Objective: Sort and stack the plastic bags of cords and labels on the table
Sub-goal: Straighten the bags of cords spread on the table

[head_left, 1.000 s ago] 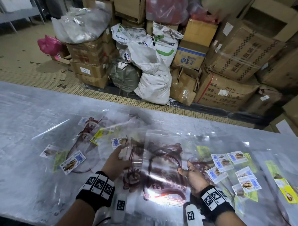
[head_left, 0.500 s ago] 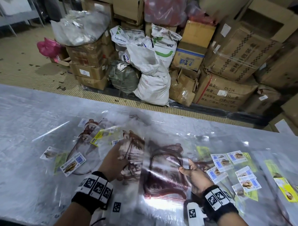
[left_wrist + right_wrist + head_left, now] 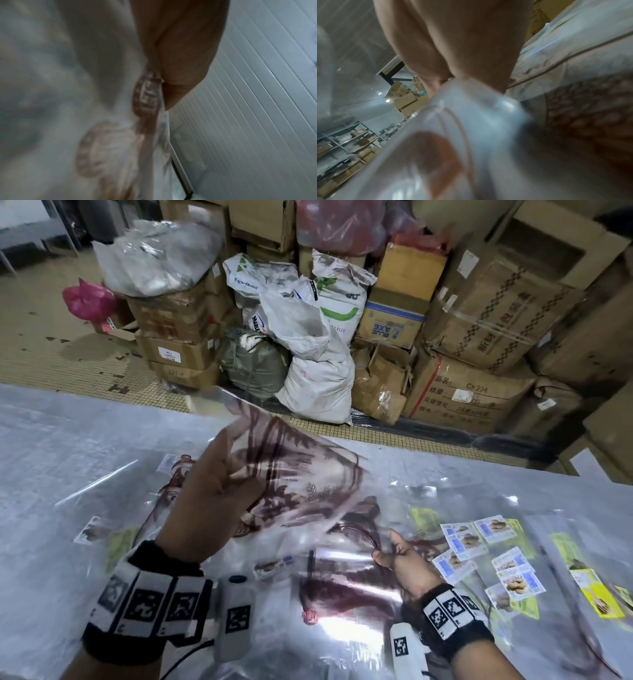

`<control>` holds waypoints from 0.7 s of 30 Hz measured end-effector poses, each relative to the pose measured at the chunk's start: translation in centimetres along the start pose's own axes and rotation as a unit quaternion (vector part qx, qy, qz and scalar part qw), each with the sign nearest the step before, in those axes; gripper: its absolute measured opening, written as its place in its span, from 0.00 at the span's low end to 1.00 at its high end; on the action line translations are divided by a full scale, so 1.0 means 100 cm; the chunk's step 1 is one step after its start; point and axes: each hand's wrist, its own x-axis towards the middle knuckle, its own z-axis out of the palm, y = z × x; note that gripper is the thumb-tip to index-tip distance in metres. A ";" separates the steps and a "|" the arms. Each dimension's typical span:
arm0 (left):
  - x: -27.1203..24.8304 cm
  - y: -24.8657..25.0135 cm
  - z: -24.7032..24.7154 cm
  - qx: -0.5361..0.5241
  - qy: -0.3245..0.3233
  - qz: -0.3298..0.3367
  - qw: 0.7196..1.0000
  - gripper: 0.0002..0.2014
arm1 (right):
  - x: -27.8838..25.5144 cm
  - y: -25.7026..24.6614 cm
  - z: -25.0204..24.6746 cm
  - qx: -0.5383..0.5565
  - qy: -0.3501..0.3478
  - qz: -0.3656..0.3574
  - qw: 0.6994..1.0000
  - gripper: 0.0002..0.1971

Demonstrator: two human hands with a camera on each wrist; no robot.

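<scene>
My left hand [image 3: 212,494] is raised above the table and grips a clear plastic bag of maroon cords [image 3: 301,481], which hangs tilted and blurred in the air. The left wrist view shows the left hand [image 3: 180,67] pinching this bag [image 3: 102,135]. My right hand [image 3: 400,559] lies low at the centre right and holds the edge of another clear bag of maroon cords [image 3: 342,577] flat on the table. In the right wrist view the right hand [image 3: 453,47] closes on bunched plastic [image 3: 471,115]. Loose blue and white labels [image 3: 479,535] lie just right of it.
More cord bags [image 3: 171,484] and a label [image 3: 94,530] lie at the left of the plastic-covered table [image 3: 51,446]. Bags with yellow labels [image 3: 589,583] lie at the far right. Cardboard boxes and white sacks [image 3: 318,364] are piled on the floor beyond the far edge.
My left hand has lifted a cord bag off the pile, up and away from the table. The right hand has stayed on the bag beneath.
</scene>
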 end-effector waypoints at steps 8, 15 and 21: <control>-0.012 -0.088 0.039 -0.249 -0.054 -0.242 0.936 0.44 | -0.020 -0.004 0.000 0.009 -0.005 0.010 1.000 0.14; -0.025 -0.140 0.045 -0.057 -0.058 -0.283 0.956 0.44 | -0.008 0.013 -0.002 -0.005 0.052 0.022 0.998 0.16; -0.022 -0.139 0.045 -0.142 -0.033 -0.297 0.944 0.37 | -0.013 0.010 0.002 0.014 0.022 0.022 0.999 0.23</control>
